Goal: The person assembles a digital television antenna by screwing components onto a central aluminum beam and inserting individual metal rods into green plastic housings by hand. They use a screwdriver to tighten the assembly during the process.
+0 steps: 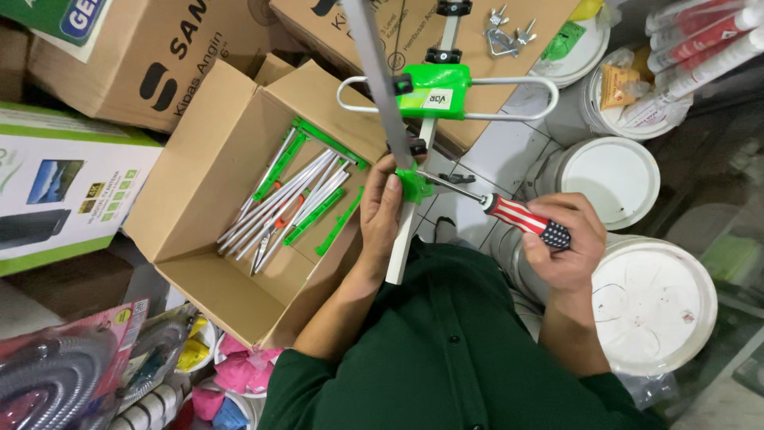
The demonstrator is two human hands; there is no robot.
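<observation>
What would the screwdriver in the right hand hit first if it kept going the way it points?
The right hand aims the screwdriver at the small green clamp on the white bar; its tip seems there already.

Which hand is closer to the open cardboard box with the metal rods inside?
Left. The left hand grips a green clip on the white bar right beside the open cardboard box. The right hand holds the screwdriver farther away, on the bar's other side.

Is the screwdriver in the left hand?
No, the right hand holds the screwdriver, while the left hand grips the green clamp.
</observation>
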